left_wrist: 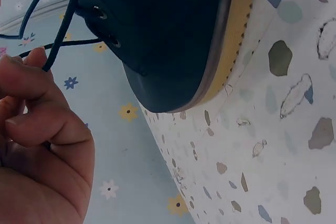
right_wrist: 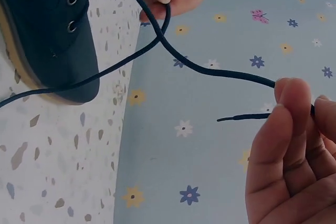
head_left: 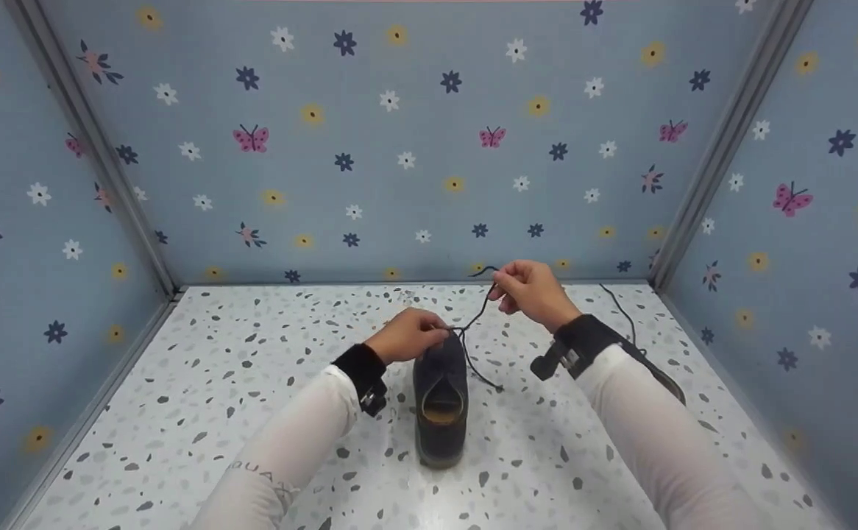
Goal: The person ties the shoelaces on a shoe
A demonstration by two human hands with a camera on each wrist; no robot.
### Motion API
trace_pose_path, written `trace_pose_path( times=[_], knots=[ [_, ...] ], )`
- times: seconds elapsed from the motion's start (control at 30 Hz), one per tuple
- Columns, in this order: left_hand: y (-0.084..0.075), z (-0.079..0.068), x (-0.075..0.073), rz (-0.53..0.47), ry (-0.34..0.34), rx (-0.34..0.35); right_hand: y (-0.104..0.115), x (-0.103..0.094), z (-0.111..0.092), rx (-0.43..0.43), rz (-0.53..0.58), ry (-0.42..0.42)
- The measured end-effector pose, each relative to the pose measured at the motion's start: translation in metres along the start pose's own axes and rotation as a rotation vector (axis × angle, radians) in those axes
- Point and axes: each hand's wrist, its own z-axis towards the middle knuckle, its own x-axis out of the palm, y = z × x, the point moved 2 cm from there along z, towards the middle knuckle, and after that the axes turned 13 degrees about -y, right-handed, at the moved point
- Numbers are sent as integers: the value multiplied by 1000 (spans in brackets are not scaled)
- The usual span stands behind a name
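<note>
A dark blue lace-up shoe [head_left: 441, 442] stands on the speckled surface, its heel toward me. Over its upper, my left hand [head_left: 408, 336] pinches part of the dark shoelace [left_wrist: 62, 30] between thumb and fingers. My right hand [head_left: 536, 291] is raised to the right of the shoe and pinches another stretch of the lace [right_wrist: 231, 73], with a short tip sticking out past the fingers. Between the hands, two strands cross in the right wrist view. One loose lace end [head_left: 482, 377] trails down beside the shoe's right side. Metal eyelets [right_wrist: 72, 26] show along the shoe's front.
Another dark shoe [head_left: 670, 384] lies at the right, mostly hidden behind my right forearm, its lace [head_left: 626, 315] stretching toward the back wall. Flower-patterned blue panels [head_left: 429, 147] enclose the white speckled surface [head_left: 252, 412] at the back and both sides.
</note>
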Motion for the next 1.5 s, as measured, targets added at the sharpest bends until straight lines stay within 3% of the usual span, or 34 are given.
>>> trace_pose_path(
  times=[0.27, 0.5, 0.6, 0.7, 0.83, 0.9, 1.1, 1.5],
  knots=[
    [-4, 1, 9, -5, 82, -15, 21, 14, 8, -49, 14, 19],
    [1, -1, 8, -74, 175, -102, 28, 21, 13, -61, 20, -7],
    [1, -2, 9, -58, 221, -82, 28, 23, 14, -61, 10, -15],
    [1, -2, 10, -6, 255, 4, 25, 25, 14, -69, -20, -15],
    [2, -3, 12, 70, 254, 105, 20, 29, 15, -77, -66, -7],
    [2, -3, 13, 96, 238, 122, 17, 32, 16, -71, -99, 14],
    [5, -4, 13, 94, 237, 83, 2, 34, 14, -26, -205, 138],
    [6, -3, 13, 81, 222, 69, -46, 24, -2, -57, -430, 204]
  ],
)
